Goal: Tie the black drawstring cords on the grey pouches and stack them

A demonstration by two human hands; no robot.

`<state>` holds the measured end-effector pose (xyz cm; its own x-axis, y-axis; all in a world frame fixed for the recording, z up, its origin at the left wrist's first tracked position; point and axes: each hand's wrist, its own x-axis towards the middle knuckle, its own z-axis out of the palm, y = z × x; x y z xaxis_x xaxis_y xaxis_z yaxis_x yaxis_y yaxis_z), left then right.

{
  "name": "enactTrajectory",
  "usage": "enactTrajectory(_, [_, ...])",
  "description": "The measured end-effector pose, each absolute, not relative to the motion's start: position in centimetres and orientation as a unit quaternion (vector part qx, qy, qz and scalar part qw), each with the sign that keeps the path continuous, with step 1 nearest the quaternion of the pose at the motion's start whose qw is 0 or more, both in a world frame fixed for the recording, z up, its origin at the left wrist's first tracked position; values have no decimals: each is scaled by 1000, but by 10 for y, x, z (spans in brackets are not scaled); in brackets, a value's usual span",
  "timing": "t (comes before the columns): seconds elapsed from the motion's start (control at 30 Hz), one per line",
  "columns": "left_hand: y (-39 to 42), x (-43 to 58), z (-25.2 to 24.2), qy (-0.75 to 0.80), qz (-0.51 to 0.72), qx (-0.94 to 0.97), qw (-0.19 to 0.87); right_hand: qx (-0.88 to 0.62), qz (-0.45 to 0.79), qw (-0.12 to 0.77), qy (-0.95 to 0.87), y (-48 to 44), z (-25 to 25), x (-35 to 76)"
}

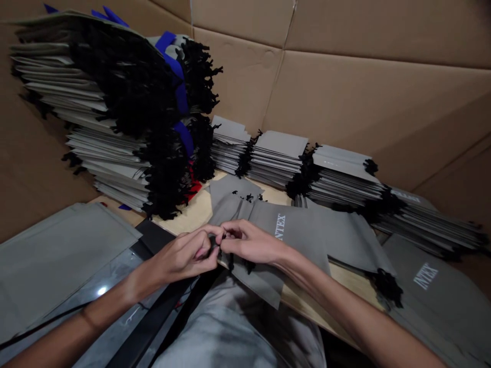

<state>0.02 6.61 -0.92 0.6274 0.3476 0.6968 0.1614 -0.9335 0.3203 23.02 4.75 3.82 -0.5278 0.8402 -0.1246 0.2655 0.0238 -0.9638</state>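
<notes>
My left hand (192,251) is closed with the fingertips pinched together, right against my right hand (251,241) at the table's front edge. Between the two sets of fingertips is a bit of black drawstring (213,245), mostly hidden by the fingers. My right hand is also pinched shut on it and rests over a grey drawstring pouch (264,283) lying flat, with black cord ends hanging below the fingers. Another grey pouch with white INTEX lettering (280,226) lies just behind my right hand.
Tall stacks of pouches with black cords (115,97) and blue strips rise at the left. Lower pouch stacks (278,158) line the cardboard wall (345,92) behind. Loose grey pouches (441,291) lie at right, and grey sheets (61,255) at left.
</notes>
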Motion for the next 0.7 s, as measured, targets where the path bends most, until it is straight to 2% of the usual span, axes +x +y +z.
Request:
enactTrajectory(0.27, [64, -3, -7, 198, 390, 883, 173, -441, 521, 248, -687, 45, 46, 237])
enactTrajectory(0.4, [65, -2, -4, 222, 373, 873, 222, -468, 461, 238, -716, 39, 54, 241])
enactTrajectory(0.6, [64, 6, -12, 255, 402, 819, 319, -455, 244, 397, -759, 15, 46, 236])
enactTrajectory(0.7, [63, 9, -13, 268, 418, 793, 354, -392, 152, 428, -800, 9, 31, 233])
